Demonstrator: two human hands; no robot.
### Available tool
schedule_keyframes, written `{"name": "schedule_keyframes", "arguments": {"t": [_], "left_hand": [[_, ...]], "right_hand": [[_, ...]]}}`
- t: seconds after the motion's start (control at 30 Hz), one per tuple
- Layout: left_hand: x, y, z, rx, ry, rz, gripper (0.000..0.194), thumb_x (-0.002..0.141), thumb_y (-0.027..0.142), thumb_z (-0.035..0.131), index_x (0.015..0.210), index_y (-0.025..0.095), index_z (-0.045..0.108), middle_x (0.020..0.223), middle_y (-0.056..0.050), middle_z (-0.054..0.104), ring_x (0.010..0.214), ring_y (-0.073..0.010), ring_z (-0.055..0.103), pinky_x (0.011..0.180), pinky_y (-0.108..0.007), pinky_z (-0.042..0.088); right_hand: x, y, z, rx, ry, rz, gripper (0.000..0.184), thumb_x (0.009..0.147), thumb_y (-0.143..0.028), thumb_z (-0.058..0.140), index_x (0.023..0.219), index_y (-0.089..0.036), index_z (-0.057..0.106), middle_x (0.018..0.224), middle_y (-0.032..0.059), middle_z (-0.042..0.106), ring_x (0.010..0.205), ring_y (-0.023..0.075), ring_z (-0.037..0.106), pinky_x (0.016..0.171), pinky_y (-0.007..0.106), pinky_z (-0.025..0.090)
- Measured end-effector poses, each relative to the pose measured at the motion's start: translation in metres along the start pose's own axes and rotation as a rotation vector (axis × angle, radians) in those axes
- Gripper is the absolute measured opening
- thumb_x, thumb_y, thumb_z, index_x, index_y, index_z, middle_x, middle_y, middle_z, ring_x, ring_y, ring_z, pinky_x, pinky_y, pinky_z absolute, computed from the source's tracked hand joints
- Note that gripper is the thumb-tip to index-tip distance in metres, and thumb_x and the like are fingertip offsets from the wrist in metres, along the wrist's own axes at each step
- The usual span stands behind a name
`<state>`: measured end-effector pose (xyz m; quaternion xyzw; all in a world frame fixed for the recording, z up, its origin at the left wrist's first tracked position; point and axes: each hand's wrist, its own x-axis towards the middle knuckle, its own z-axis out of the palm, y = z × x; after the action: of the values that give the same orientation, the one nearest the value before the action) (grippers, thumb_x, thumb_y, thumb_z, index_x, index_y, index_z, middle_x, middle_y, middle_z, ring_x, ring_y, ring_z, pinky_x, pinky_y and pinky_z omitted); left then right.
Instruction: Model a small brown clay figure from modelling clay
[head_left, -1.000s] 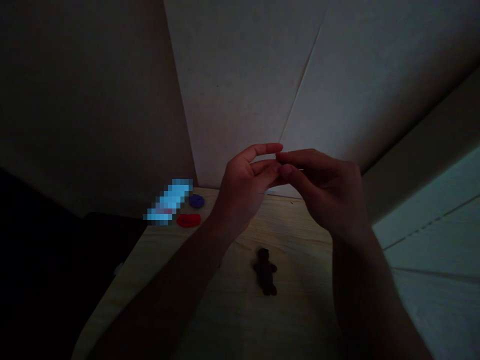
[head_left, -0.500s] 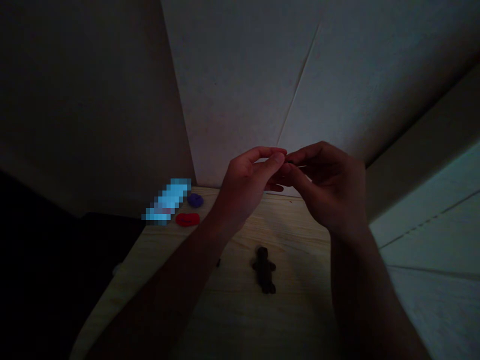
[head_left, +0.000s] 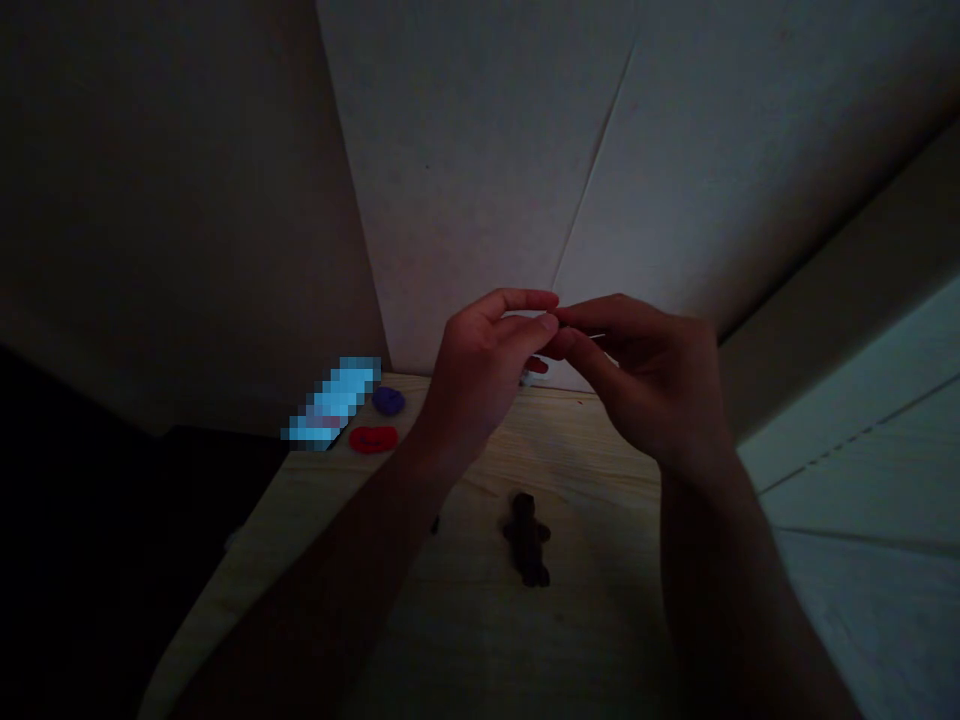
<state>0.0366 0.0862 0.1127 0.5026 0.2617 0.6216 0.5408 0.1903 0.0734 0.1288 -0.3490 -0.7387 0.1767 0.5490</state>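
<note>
Left hand (head_left: pixel 480 365) just raised its index off the thumb, probably regripping, fingertips meeting right hand's (head_left: pixel 671 380), can't tell if either's pinching anything, beyond a dark doll-shaped clay-looking figure (head_left: pixel 527 545).

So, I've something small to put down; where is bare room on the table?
Bare wood shows on the table right of the dark figure, up to the right forearm, and in a narrower strip between the left forearm and the table's left edge. The far left corner is crowded: red piece, purple piece and pixelated bright patch sit together.
</note>
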Motion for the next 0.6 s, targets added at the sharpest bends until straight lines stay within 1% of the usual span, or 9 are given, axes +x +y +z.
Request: {"name": "schedule_keyframes", "arguments": {"t": [0.13, 0.23, 0.33, 0.47, 0.53, 0.6], "left_hand": [[0.0004, -0.0005, 0.0007, 0.017, 0.002, 0.007, 0.015, 0.088, 0.025, 0.072, 0.101, 0.017, 0.072, 0.079, -0.002, 0.077, 0.077, -0.0157, 0.072, 0.069, -0.026, 0.054], [0.0012, -0.0018, 0.0001, 0.014, -0.008, -0.003, 0.016, 0.089, 0.032, 0.074, 0.095, 0.017, 0.073, 0.079, -0.002, 0.077, 0.075, -0.0152, 0.072, 0.068, -0.026, 0.054], [0.0017, -0.0030, -0.0009, 0.012, -0.027, 0.009, 0.015, 0.088, 0.032, 0.077, 0.091, 0.018, 0.074, 0.079, -0.002, 0.077, 0.074, -0.0145, 0.072, 0.068, -0.025, 0.054], [0.0016, -0.0046, -0.0015, 0.070, -0.052, 0.112, 0.014, 0.086, 0.028, 0.080, 0.098, 0.020, 0.080, 0.080, -0.001, 0.078, 0.072, -0.0132, 0.070, 0.065, -0.024, 0.054], [0.0010, -0.0054, -0.0009, 0.117, -0.051, 0.172, 0.016, 0.085, 0.025, 0.080, 0.101, 0.021, 0.081, 0.082, -0.001, 0.080, 0.070, -0.0125, 0.070, 0.063, -0.024, 0.054], [0.0001, -0.0061, 0.0001, 0.146, -0.056, 0.223, 0.014, 0.087, 0.023, 0.079, 0.100, 0.021, 0.082, 0.087, -0.002, 0.082, 0.074, -0.0131, 0.072, 0.065, -0.024, 0.056]], "right_hand": [[0.0008, -0.0043, 0.0000, -0.020, 0.011, 0.012, 0.009, 0.091, -0.032, 0.080, 0.093, -0.023, 0.081, 0.088, 0.0019, 0.080, 0.078, 0.0178, 0.075, 0.074, 0.033, 0.063], [0.0014, -0.0064, 0.0005, -0.046, 0.058, 0.015, 0.018, 0.095, -0.034, 0.074, 0.083, -0.020, 0.078, 0.076, 0.0010, 0.077, 0.069, 0.0151, 0.071, 0.067, 0.029, 0.059], [0.0024, -0.0071, 0.0007, -0.079, 0.089, 0.008, 0.029, 0.098, -0.034, 0.070, 0.073, -0.020, 0.074, 0.066, -0.0004, 0.071, 0.061, 0.0125, 0.065, 0.058, 0.025, 0.053], [0.0035, -0.0066, -0.0005, -0.043, 0.117, 0.066, 0.029, 0.095, -0.035, 0.074, 0.070, -0.020, 0.074, 0.063, -0.0013, 0.069, 0.058, 0.0120, 0.063, 0.055, 0.024, 0.051], [0.0034, -0.0057, -0.0019, -0.006, 0.105, 0.102, 0.030, 0.093, -0.040, 0.076, 0.070, -0.020, 0.076, 0.063, -0.0010, 0.069, 0.058, 0.0123, 0.063, 0.055, 0.024, 0.051], [0.0033, -0.0046, -0.0035, 0.036, 0.072, 0.135, 0.035, 0.093, -0.046, 0.076, 0.068, -0.020, 0.076, 0.062, -0.0004, 0.069, 0.057, 0.0123, 0.062, 0.054, 0.025, 0.049]]}}
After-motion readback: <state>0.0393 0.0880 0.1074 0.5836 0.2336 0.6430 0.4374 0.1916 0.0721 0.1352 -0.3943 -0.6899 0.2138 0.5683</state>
